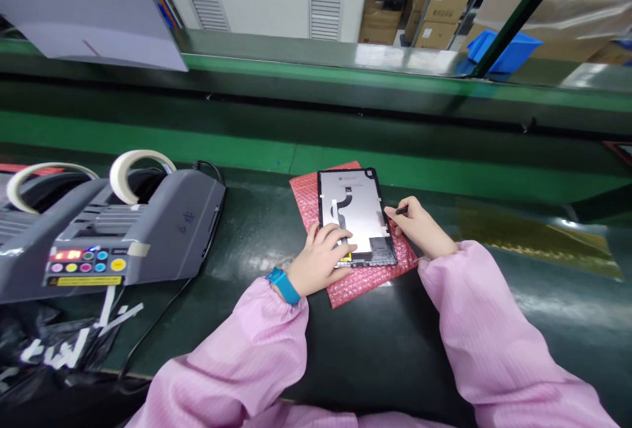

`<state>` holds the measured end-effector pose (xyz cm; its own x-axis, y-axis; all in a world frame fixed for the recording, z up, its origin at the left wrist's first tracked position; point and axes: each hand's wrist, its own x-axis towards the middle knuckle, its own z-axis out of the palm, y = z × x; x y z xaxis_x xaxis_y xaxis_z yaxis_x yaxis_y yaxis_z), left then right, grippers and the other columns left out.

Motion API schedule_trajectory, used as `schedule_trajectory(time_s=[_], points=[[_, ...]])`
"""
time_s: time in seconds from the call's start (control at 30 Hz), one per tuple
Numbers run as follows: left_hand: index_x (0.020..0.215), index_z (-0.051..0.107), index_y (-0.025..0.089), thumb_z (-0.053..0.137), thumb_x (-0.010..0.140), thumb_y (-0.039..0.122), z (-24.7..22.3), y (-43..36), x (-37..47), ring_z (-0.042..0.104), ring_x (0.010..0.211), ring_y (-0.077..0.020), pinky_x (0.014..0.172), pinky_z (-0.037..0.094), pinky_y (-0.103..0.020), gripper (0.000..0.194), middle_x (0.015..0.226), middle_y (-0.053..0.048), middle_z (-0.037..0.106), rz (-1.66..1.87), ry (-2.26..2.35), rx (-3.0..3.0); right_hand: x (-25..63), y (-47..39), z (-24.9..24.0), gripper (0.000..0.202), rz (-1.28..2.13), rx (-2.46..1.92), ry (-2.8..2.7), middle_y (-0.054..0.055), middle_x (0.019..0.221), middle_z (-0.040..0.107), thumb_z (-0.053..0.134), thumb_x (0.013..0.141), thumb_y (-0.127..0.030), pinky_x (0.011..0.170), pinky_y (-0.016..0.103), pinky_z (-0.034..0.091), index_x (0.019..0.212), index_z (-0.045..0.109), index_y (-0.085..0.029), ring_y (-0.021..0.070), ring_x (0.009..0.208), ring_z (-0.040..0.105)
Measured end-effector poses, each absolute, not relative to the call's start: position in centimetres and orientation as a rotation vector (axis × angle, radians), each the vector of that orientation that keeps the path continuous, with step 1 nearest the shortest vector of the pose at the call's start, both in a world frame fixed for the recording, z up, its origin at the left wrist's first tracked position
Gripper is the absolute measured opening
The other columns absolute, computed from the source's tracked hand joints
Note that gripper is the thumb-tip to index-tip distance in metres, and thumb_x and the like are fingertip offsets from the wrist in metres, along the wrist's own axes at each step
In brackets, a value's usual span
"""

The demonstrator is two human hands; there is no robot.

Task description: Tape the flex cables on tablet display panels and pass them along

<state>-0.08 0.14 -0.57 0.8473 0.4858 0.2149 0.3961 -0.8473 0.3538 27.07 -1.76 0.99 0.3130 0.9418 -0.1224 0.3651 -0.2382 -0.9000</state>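
A tablet screen assembly (356, 197) lies with its silver back up and a dark ribbon cable on it, on a sheet of red bubble wrap (307, 195). My left hand (320, 258) rests over its lower left part, fingers spread, hiding that corner; a blue band circles the wrist. At the right edge of the assembly, my right hand (417, 225) is closed around a short black pen-like tool (402, 210). The tool's tip is too small to make out. A white strip (335, 211) shows on the silver back, just above my left fingers.
Two grey tape dispensers (168, 230) with tape rolls stand on the left. Below them are tape scraps (74, 349) on black plastic and a cable. A yellowish transparent sheet (538, 237) lies to the right. On the raised ledge behind sits a blue bin (508, 51).
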Motion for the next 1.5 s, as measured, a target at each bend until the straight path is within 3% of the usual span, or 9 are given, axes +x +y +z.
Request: schedule_trajectory(time_s=[0.23, 0.43, 0.6, 0.7, 0.93, 1.07, 1.17, 1.27, 1.5], points=[[0.142, 0.054, 0.016, 0.066, 0.097, 0.048, -1.0, 0.0, 0.1, 0.042, 0.145, -0.0357, 0.121, 0.034, -0.061, 0.057, 0.146, -0.020, 0.056, 0.588, 0.743, 2.693, 25.8, -0.3, 2.4, 0.048, 0.745, -1.512, -1.208, -0.006, 0.074, 0.049, 0.074, 0.076, -0.055, 0.061, 0.029, 0.045, 0.084, 0.035, -0.028, 0.0152, 0.063, 0.052], [0.159, 0.038, 0.022, 0.064, 0.098, 0.042, -1.1, -0.5, 0.0, 0.021, 0.158, -0.0405, 0.121, 0.032, -0.065, 0.069, 0.169, -0.019, 0.031, 0.481, 0.884, 2.798, 29.0, 6.7, 6.0, 0.040, 0.504, -1.414, -1.070, -0.006, 0.077, 0.046, 0.072, 0.086, -0.041, 0.069, 0.029, 0.047, 0.088, 0.034, -0.029, 0.0153, 0.069, 0.050], [0.153, 0.049, 0.026, 0.059, 0.102, 0.046, -1.6, -0.5, -0.3, 0.032, 0.156, -0.0383, 0.122, 0.030, -0.063, 0.056, 0.166, -0.012, 0.041, 0.351, 0.859, 2.870, 33.2, 12.0, 6.3, 0.020, 0.463, -1.550, -0.901, 0.002, 0.094, 0.062, 0.068, 0.097, -0.036, 0.077, 0.031, 0.053, 0.101, 0.056, -0.021, 0.0153, 0.081, 0.062], [0.154, 0.049, 0.028, 0.056, 0.102, 0.048, -1.9, -0.4, -0.4, 0.033, 0.155, -0.0379, 0.122, 0.031, -0.062, 0.056, 0.166, -0.011, 0.042, 0.343, 0.864, 2.879, 34.9, 12.0, 5.2, 0.026, 0.532, -1.633, -0.851, 0.006, 0.109, 0.069, 0.067, 0.100, -0.037, 0.077, 0.035, 0.059, 0.114, 0.065, -0.016, 0.0177, 0.089, 0.068], [0.155, 0.047, 0.028, 0.053, 0.104, 0.049, -1.8, -0.2, -0.6, 0.034, 0.155, -0.0375, 0.123, 0.029, -0.060, 0.056, 0.166, -0.010, 0.042, 0.330, 0.858, 2.877, 36.8, 3.3, 3.4, 0.059, 0.700, -1.525, -0.844, 0.006, 0.095, 0.080, 0.072, 0.078, -0.076, 0.063, 0.026, 0.055, 0.078, 0.042, -0.026, 0.0220, 0.087, 0.075], [0.151, 0.053, 0.024, 0.054, 0.103, 0.038, -1.2, 0.0, -0.5, 0.036, 0.153, -0.0399, 0.120, 0.035, -0.063, 0.049, 0.163, -0.014, 0.046, 0.355, 0.847, 2.881, 36.9, -4.4, 2.2, 0.062, 0.865, -1.425, -0.822, 0.006, 0.078, 0.077, 0.060, 0.079, -0.087, 0.057, 0.029, 0.054, 0.087, 0.058, -0.026, 0.0189, 0.062, 0.067], [0.140, 0.063, 0.019, 0.047, 0.104, 0.023, -0.3, -0.1, 0.1, 0.041, 0.151, -0.0373, 0.120, 0.037, -0.062, 0.039, 0.153, -0.015, 0.056, 0.486, 0.867, 2.862, 36.2, -9.3, 0.8, 0.066, 0.970, -1.380, -0.820, 0.003, 0.065, 0.068, 0.055, 0.084, -0.086, 0.047, 0.029, 0.046, 0.098, 0.069, -0.023, 0.0149, 0.047, 0.053], [0.132, 0.067, 0.017, 0.043, 0.102, 0.015, 0.5, -1.2, 1.7, 0.046, 0.148, -0.0334, 0.123, 0.034, -0.061, 0.038, 0.143, -0.013, 0.064, 0.640, 0.847, 2.827, 35.0, -12.5, -0.2, 0.058, 1.029, -1.402, -0.799, 0.001, 0.063, 0.063, 0.066, 0.085, -0.074, 0.040, 0.025, 0.037, 0.100, 0.073, -0.019, 0.0114, 0.043, 0.045], [0.139, 0.061, 0.018, 0.056, 0.094, 0.016, 0.3, -8.9, 8.2, 0.042, 0.149, -0.0361, 0.123, 0.036, -0.058, 0.046, 0.151, -0.011, 0.058, 0.513, 0.440, 2.829, 35.9, -14.3, 0.5, 0.047, 0.874, -1.452, -0.695, 0.004, 0.075, 0.069, 0.078, 0.081, -0.064, 0.045, 0.023, 0.041, 0.096, 0.071, -0.020, 0.0109, 0.052, 0.053]])
